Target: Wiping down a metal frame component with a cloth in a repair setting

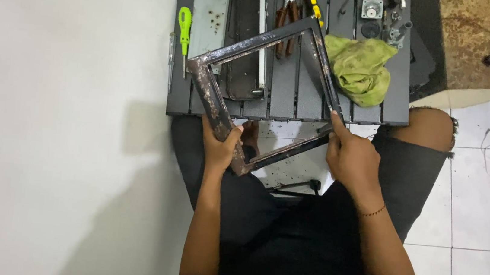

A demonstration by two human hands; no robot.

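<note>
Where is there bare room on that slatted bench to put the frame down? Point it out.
Little bare room. The slats showing through the rusty frame are the largest free patch, bordered by the pliers above. The far edge is crowded with a green rag, a green screwdriver and small metal parts. Both hands grip the frame: left hand, right hand.

My one view comes from the head-worn camera, looking steeply down and close over the lap at the dark bench [297, 100] just ahead.
</note>
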